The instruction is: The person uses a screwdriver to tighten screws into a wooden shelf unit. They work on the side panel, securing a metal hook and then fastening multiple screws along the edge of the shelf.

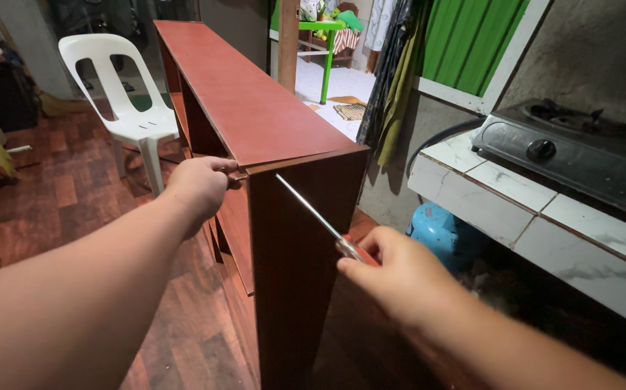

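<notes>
The cabinet [270, 123] is steadied by the left hand [199, 184], its grip clamped on the near corner edge. A screwdriver [313, 213] is clamped in the right hand [400, 278], tip set against the cabinet's end panel below that corner.

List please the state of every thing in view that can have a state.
Left hand: closed, gripping the cabinet's front edge.
Right hand: closed on the screwdriver handle.
Screwdriver: held tilted, tip at the cabinet's top corner.
Cabinet: upright, front open.
Plastic chair: upright, unoccupied.
Gas stove: no flame visible, nothing on it.
</notes>
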